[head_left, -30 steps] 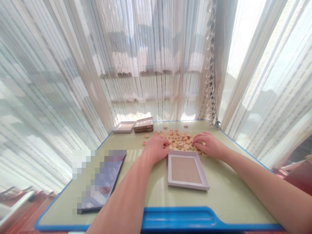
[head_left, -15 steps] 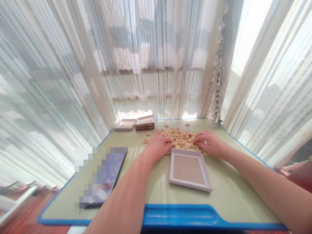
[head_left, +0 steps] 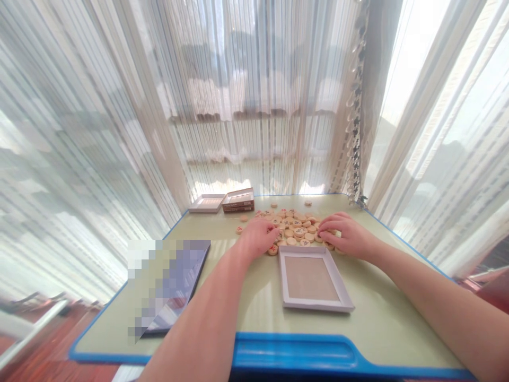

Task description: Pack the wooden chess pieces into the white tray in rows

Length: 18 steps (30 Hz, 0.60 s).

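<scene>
Round wooden Chinese chess pieces, marked with red or black characters, lie in a loose heap at the middle of the table. On the heap's left side is my left hand, its fingers curled in with a black-marked piece at the tips. My right hand rests at the right side, fingers somewhat apart, the tips touching a piece. Its palm side is hidden. Just in front of the heap lies a shallow white box tray. A red-marked piece sits below my left fingertips.
At the far left stand another white tray and some stacked brown boxes. A dark flat case, partly pixelated, lies left of my forearm. A few stray pieces lie beyond the heap. The green table has a blue rim.
My left fingers have curled back to the left, uncovering a black-marked piece and a red-marked one. My right hand stays nearly in place. The view has shifted slightly.
</scene>
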Motion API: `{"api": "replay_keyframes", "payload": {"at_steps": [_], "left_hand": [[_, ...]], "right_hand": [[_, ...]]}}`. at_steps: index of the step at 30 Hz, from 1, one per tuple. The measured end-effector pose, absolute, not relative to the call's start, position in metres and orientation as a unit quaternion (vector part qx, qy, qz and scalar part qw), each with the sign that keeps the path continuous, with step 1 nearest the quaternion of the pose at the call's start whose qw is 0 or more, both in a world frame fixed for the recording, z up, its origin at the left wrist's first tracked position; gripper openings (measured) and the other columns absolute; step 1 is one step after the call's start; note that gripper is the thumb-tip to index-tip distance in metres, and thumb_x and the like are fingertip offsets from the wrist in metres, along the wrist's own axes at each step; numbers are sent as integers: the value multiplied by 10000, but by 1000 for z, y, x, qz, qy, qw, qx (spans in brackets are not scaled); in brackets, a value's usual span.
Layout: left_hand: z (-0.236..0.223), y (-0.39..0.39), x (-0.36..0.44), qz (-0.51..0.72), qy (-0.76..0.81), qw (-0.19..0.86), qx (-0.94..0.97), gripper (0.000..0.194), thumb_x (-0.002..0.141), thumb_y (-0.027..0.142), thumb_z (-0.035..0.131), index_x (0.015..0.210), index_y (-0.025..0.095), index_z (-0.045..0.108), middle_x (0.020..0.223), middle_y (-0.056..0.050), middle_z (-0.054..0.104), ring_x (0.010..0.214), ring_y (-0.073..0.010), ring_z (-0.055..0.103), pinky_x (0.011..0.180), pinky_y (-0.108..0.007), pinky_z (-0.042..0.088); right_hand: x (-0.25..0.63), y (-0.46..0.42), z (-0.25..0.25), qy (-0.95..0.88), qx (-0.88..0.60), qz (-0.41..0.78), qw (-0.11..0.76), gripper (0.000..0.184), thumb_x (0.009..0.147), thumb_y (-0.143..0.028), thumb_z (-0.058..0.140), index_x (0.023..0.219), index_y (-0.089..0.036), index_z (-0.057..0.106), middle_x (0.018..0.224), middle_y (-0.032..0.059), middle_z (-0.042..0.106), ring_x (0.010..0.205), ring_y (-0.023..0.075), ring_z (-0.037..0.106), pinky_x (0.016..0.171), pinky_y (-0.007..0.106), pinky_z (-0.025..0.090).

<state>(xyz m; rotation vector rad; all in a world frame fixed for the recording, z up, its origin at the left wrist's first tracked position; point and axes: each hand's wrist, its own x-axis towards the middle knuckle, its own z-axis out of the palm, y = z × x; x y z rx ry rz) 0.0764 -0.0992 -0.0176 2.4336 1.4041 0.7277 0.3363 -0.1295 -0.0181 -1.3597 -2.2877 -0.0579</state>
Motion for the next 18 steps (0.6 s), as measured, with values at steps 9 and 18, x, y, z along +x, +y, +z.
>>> {"api": "replay_keyframes", "payload": {"at_steps": [9,18], "left_hand": [[-17,-100,72,206,535,65,817,318,776,307,408,547,169,580,793,-34,581,679,-130,524,629,-240,407],[-13,-99,70,248,559,70,788,222,737,328,511,664,181,660,833,-38,610,743,-141,550,688,-237,414]], "right_hand": [[334,-132,-16,-837,-497,-13,229,217,802,-290,495,793,-204,695,920,56,685,903,221,560,882,387,397],[334,-132,-15,-838,-499,-9,222,233,810,-276,477,811,-196,695,930,56,684,902,219,550,874,377,403]]}}
